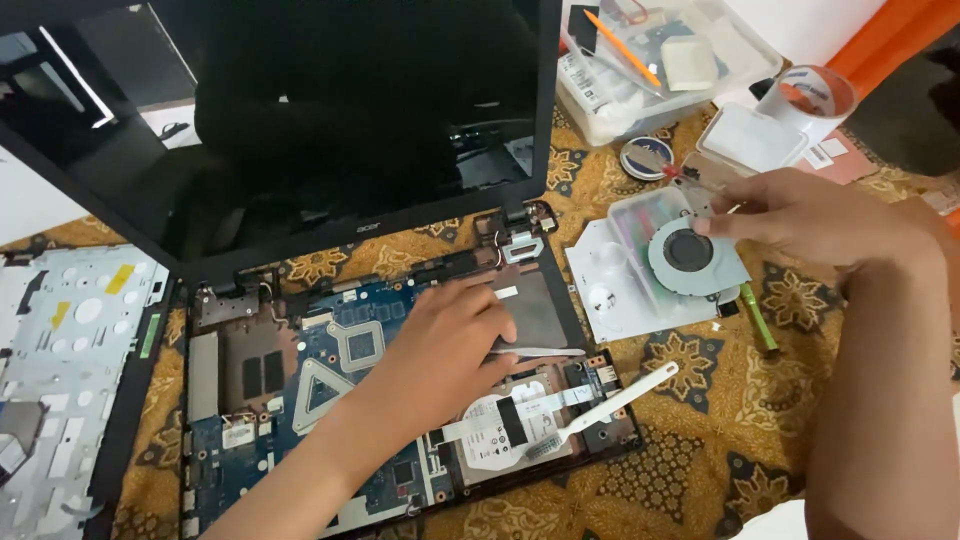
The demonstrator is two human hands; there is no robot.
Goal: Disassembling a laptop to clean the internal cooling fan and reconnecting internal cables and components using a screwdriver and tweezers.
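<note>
A laptop lies opened up, its blue motherboard (pixel 340 345) bare and its black screen (pixel 330 110) tilted back. My left hand (pixel 450 335) rests palm down on the board's middle right, fingers apart, near a pair of metal tweezers (pixel 540 351); whether it pinches them I cannot tell. My right hand (pixel 810 215) holds a round grey cooling fan (pixel 690 255) by its upper right edge, over a flat silver optical drive (pixel 630 300) beside the laptop. A silver hard drive (pixel 500 425) with a white flat cable (pixel 610 405) sits in the laptop's lower right.
The laptop's removed grey bottom cover (pixel 60 380) lies at left. A clear plastic box (pixel 660 60) of parts, a roll of tape (pixel 815 95), a small clear tray (pixel 750 135) and a round tin (pixel 645 155) stand at back right. A green-handled tool (pixel 760 320) lies on the patterned cloth.
</note>
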